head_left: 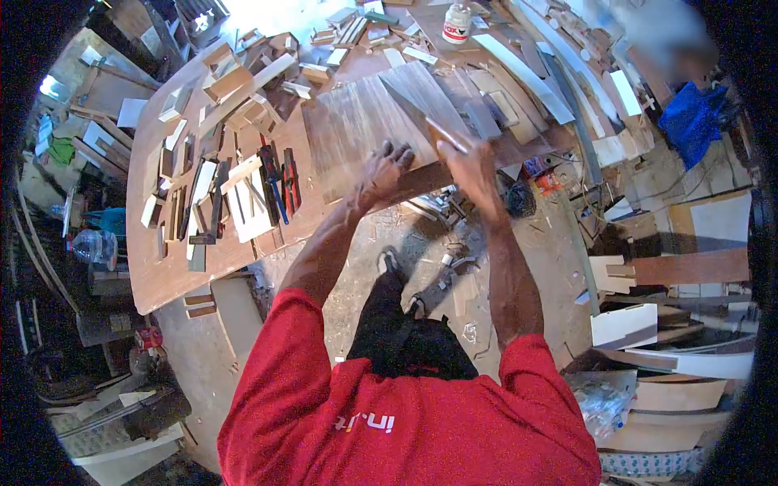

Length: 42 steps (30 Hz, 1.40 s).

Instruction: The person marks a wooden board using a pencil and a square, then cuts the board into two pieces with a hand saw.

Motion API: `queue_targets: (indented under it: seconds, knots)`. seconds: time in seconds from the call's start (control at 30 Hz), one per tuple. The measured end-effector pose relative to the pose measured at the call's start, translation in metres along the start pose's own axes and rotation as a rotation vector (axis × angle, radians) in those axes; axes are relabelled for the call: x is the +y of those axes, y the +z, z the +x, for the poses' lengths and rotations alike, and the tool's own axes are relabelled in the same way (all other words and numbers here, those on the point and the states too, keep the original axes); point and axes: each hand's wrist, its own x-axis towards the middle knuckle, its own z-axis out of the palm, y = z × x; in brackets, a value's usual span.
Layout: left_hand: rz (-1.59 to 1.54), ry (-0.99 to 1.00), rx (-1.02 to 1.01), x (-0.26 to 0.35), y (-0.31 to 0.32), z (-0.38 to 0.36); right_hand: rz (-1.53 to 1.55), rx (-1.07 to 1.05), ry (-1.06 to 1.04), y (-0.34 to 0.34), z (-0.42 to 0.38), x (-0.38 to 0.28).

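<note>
A wood-grained board [344,121] lies flat at the near edge of the workbench. My left hand [386,168] rests on its near part, fingers spread and pressing down. To its right, my right hand [466,162] is closed around the brown wooden handle of what looks like a handsaw [443,135]. The grey blade reaches forward and left across the board, narrowing toward its far tip; the contact of its teeth with the wood cannot be made out.
The workbench [150,279] carries many wood offcuts [235,85], red-and-black clamps [290,182] at left and a white glue tub [457,24] at the back. Long strips [527,77] lie at right. A blue bag [693,121] and stacked boards [689,271] stand farther right.
</note>
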Motion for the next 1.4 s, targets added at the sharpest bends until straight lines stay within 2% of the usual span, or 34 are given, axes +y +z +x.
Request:
queue_targets:
  seconds: [0.03, 0.1, 0.2, 0.23, 0.27, 0.33, 0.4, 0.47, 0.5, 0.57, 0.7, 0.73, 0.77, 0.87, 1.0, 1.07, 1.1, 1.13, 1.17, 1.2, 1.23, 1.3, 1.33, 1.37, 1.4]
  knots:
    - [-0.016, 0.024, 0.021, 0.006, -0.007, -0.005, 0.001, 0.002, -0.006, 0.003, -0.004, 0.006]
    - [-0.026, 0.028, 0.069, 0.013, -0.008, -0.006, 0.018, 0.134, -0.253, 0.016, -0.005, 0.034]
    - [-0.147, 0.031, 0.066, 0.015, -0.01, -0.004, -0.055, 0.194, -0.221, 0.033, -0.002, 0.074]
    - [-0.233, 0.052, 0.063, 0.011, -0.004, -0.003, 0.097, 0.127, -0.203, 0.027, -0.011, 0.053]
    - [-0.233, 0.051, 0.067, 0.005, 0.001, -0.006, 0.096, 0.126, -0.207, 0.025, -0.015, 0.049]
    - [0.021, 0.091, 0.325, -0.015, -0.002, -0.015, 0.067, 0.18, -0.268, 0.023, -0.016, 0.044]
    - [-0.108, -0.529, 0.091, -0.043, -0.035, -0.032, 0.056, 0.194, -0.259, 0.027, -0.011, 0.059]
    - [0.196, -0.924, 0.347, -0.098, 0.012, -0.048, 0.147, 0.201, -0.186, 0.024, -0.016, 0.057]
    - [0.195, -0.921, 0.345, -0.112, 0.011, -0.049, 0.184, 0.123, -0.027, 0.019, -0.018, 0.049]
    - [0.051, -1.187, 0.185, -0.134, 0.007, -0.047, 0.168, 0.141, -0.062, 0.02, -0.016, 0.057]
    - [-0.062, -1.047, 0.28, -0.172, 0.012, -0.044, 0.145, 0.141, -0.1, 0.018, -0.018, 0.051]
    - [-0.288, -1.143, 0.079, -0.185, 0.012, -0.044, 0.129, 0.127, -0.099, 0.018, -0.018, 0.05]
    - [-0.515, -1.222, -0.128, -0.195, 0.014, -0.044, 0.214, 0.045, 0.147, 0.018, -0.02, 0.049]
    - [-0.644, -1.29, -0.109, -0.206, 0.024, -0.046, 0.248, 0.101, 0.089, 0.023, -0.021, 0.049]
    - [-0.559, -1.3, -0.046, -0.183, 0.003, -0.045, 0.138, 0.093, 0.113, 0.024, -0.024, 0.041]
    - [-0.501, -1.306, 0.003, -0.164, -0.011, -0.044, 0.228, 0.087, 0.254, 0.023, -0.027, 0.04]
    - [-0.383, -1.278, 0.048, -0.155, -0.014, -0.046, 0.227, 0.084, 0.252, 0.024, -0.027, 0.044]
    - [-0.385, -1.279, 0.049, -0.158, -0.009, -0.051, 0.185, 0.129, 0.142, 0.027, -0.026, 0.052]
    - [-0.287, -1.199, -0.015, -0.164, -0.001, -0.056, 0.141, 0.175, 0.034, 0.029, -0.025, 0.059]
    - [-0.191, -1.117, -0.078, -0.169, 0.004, -0.06, 0.14, 0.176, 0.035, 0.03, -0.025, 0.066]
    - [-0.193, -1.116, -0.078, -0.169, -0.011, -0.056, 0.094, 0.204, -0.02, 0.032, -0.025, 0.07]
    - [-0.487, -1.153, -0.168, -0.176, -0.042, -0.049, 0.047, 0.232, -0.073, 0.032, -0.027, 0.07]
    - [-0.487, -1.154, -0.169, -0.193, -0.027, -0.052, 0.069, 0.204, 0.046, 0.031, -0.03, 0.063]
    - [-0.597, -0.935, 0.059, -0.218, 0.002, -0.059, 0.09, 0.175, 0.165, 0.031, -0.031, 0.059]
    - [-0.695, -0.706, 0.279, -0.219, 0.001, -0.057, 0.089, 0.172, 0.168, 0.032, -0.031, 0.061]
